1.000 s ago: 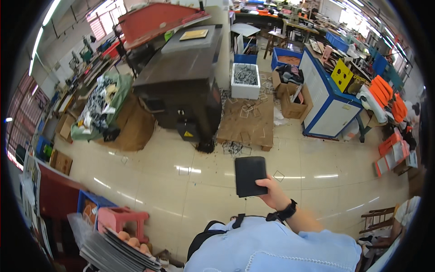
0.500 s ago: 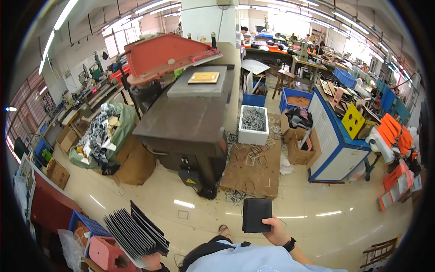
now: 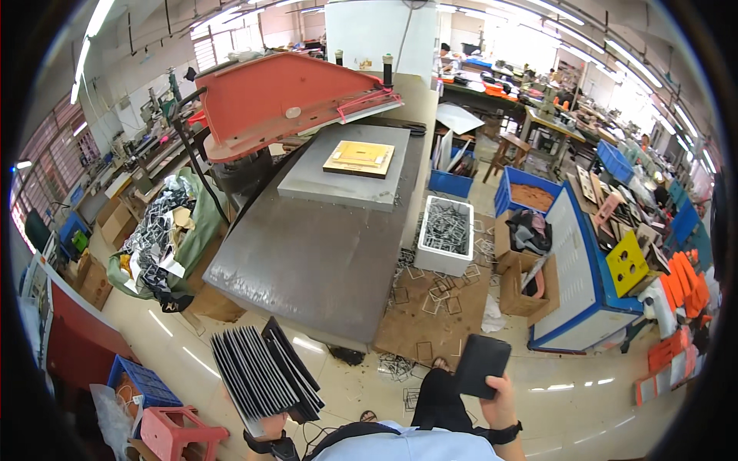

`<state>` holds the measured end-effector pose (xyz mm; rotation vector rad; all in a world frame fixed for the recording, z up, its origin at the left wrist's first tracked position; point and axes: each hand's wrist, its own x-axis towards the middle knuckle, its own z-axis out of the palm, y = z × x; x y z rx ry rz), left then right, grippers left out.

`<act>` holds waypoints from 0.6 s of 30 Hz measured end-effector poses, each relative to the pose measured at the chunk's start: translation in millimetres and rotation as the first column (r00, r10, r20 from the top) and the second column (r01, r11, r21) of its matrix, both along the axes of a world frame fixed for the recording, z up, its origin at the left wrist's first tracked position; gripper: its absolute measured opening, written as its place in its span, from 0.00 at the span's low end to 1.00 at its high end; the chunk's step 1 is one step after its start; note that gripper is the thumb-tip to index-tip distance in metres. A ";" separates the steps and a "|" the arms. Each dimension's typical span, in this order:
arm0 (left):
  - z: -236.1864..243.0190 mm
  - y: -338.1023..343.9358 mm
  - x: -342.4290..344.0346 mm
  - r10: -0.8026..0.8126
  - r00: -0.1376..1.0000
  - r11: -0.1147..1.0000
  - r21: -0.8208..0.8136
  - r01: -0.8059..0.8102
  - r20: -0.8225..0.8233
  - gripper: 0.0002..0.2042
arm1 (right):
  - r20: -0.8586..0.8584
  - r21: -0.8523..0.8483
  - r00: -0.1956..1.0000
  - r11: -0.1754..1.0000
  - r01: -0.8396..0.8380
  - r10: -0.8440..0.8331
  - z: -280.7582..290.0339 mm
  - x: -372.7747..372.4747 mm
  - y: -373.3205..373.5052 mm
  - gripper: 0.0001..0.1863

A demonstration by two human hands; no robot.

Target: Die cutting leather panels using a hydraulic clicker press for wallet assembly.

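My left hand [image 3: 273, 426] is wrapped round the lower end of a thick, fanned stack of black rectangular sheets [image 3: 250, 376] with pale edges. Some black pieces on that stack's right side stand apart at a slant. In my right hand [image 3: 501, 399] is a smooth black rectangular piece [image 3: 483, 363], gripped at its lower right corner; whether it is one piece or several, I cannot tell. Ahead stands a press with a red swing arm [image 3: 288, 100] and a dark metal table [image 3: 300, 261]. A yellow block [image 3: 359, 157] with a dark base lies on its grey pad [image 3: 334, 188].
Right of the press, a white foam box [image 3: 446, 257] of thin frames stands on a brown board [image 3: 430, 323] strewn with more frames. Beyond are cardboard boxes [image 3: 530, 296] and a blue-white cabinet [image 3: 588, 269]. A green scrap sack [image 3: 196, 223] and pink stool [image 3: 181, 430] are left.
I have stepped closer to the press, which now looms larger. Both hands still hold their black pieces; the left stack has shifted rightward in view, and the right piece has tilted.
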<state>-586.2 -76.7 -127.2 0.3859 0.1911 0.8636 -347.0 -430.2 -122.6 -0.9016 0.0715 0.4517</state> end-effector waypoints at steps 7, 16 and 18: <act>12.8 0.2 85.8 0.265 0.943 0.963 0.096 -0.251 -0.200 0.26 | -0.005 0.044 1.000 0.999 0.014 -0.013 -13.5 180.6 1.2 0.26; 74.3 -106.3 180.2 0.568 0.357 0.818 0.556 -0.148 -0.742 0.26 | 0.073 -0.246 0.701 0.694 -0.676 0.709 76.4 374.5 80.5 0.41; 85.9 -126.0 192.1 0.646 0.118 0.752 0.655 0.073 -0.754 0.27 | 0.135 -0.320 0.505 0.520 -0.792 0.852 90.1 389.1 113.6 0.43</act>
